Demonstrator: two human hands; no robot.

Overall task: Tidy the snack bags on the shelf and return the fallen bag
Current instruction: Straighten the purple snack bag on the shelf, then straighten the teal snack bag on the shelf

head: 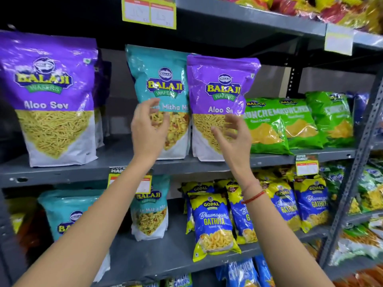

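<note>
On the grey middle shelf (116, 165) a purple Aloo Sev bag (219, 88) stands upright, right of a teal Mitha Mix bag (159, 79). My left hand (148, 131) is raised in front of the teal bag, fingers spread and slightly curled, holding nothing. In front of the purple bag's lower part is my right hand (232, 137), also spread with nothing in it; whether either hand touches a bag I cannot tell. A second, larger purple Aloo Sev bag (49, 96) stands at the far left.
Green Crunchem bags (290, 125) lean at the right of the same shelf. Below stand teal Balaji bags (68, 214) and blue-yellow Gopal Gathiya bags (213, 222). A grey upright post (360, 154) borders the right. Price tags (149, 11) hang from the shelf edges.
</note>
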